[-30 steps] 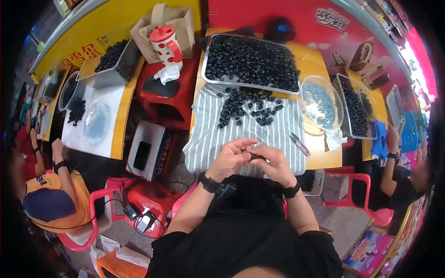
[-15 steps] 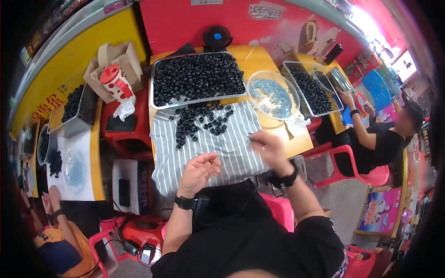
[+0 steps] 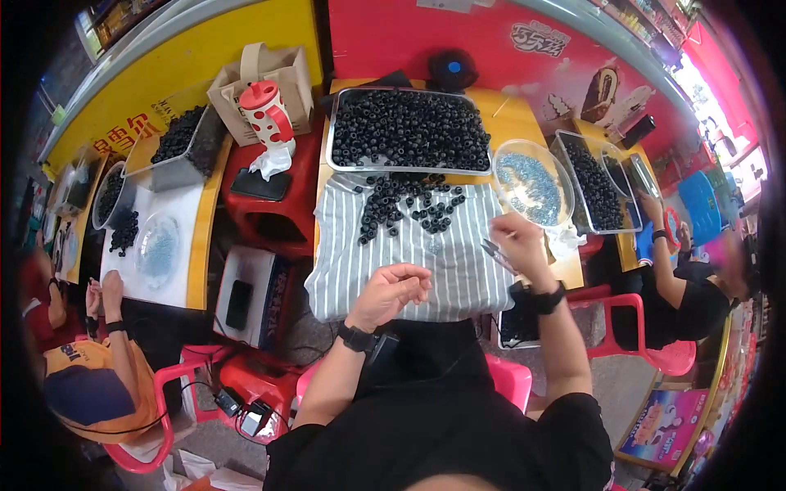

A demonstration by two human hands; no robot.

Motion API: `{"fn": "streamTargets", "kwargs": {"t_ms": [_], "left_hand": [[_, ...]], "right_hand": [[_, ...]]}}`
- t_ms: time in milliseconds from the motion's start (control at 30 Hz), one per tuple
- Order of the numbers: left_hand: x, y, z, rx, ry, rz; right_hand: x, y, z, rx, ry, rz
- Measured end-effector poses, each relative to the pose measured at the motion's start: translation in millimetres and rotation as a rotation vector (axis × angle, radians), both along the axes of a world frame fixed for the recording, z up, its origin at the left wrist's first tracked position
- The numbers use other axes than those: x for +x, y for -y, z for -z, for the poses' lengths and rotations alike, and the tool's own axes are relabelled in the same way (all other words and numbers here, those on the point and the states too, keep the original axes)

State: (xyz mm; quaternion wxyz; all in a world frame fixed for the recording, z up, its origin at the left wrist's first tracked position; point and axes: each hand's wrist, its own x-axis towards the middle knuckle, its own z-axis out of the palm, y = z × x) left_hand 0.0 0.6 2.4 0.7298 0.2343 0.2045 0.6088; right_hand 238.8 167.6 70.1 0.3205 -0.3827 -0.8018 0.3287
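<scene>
Two bare hands are at work over a grey-and-white striped cloth (image 3: 352, 274) spread on a yellow table (image 3: 516, 117). The left hand (image 3: 391, 293) is above the near part of the cloth, its fingers half curled and the thumb close beside them; whether this grip pinches something small, I cannot tell. The right hand (image 3: 522, 239) is above the cloth's right edge, fingers bent in toward the thumb, and its grip too hides whether anything is pinched. Just beside those fingers is a slim metal tool (image 3: 498, 254), pointing away to the left.

Many black rings (image 3: 385, 206) lie loose in a scattered heap on the far half of the cloth, beyond the left hand. Behind them, a shallow clear tray (image 3: 426, 170) is filled with more of the same rings. Right of the tray stands a round clear dish (image 3: 514, 196) with small blue-grey pieces (image 3: 536, 173) spread over its bottom, and a crumpled tissue (image 3: 565, 241) sits near its lower edge. A black fan (image 3: 453, 69) stands behind the tray.

To the left, a red stool (image 3: 264, 221) carries a dark phone (image 3: 260, 185), a spotted cup (image 3: 264, 114) with a red lid, and a paper bag (image 3: 296, 86).
</scene>
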Motion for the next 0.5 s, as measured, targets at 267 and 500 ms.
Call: {"fn": "streamTargets", "kwargs": {"t_ms": [267, 500], "left_hand": [[-3, 0, -1, -0.029, 0.003, 0.027], [-1, 0, -2, -0.037, 0.033, 0.039]], "right_hand": [[-94, 26, -3, 0.213, 0.255, -0.173], [-139, 18, -2, 0.252, 0.207, -0.324]]}}
